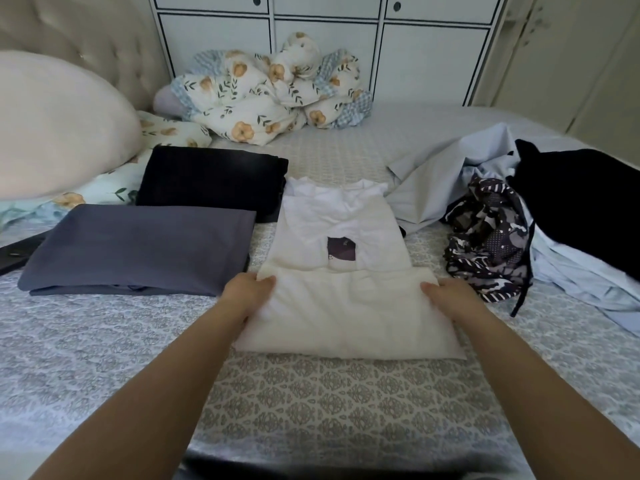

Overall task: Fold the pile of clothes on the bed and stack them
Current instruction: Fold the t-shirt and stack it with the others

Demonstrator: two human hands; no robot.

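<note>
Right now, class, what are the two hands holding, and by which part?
Both hands hold the white T-shirt by its folded-up bottom section: the left hand grips that fold's left edge, the right hand its right edge.

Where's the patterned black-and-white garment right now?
In the head view, the crumpled patterned black-and-white garment lies on the right side of the bed, just right of the white T-shirt, against the unfolded pale blue fabric.

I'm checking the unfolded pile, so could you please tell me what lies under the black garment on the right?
The black garment rests on crumpled pale blue fabric, which spreads out left and below it. Whatever else sits beneath is covered. The patterned piece lies beside it.
</note>
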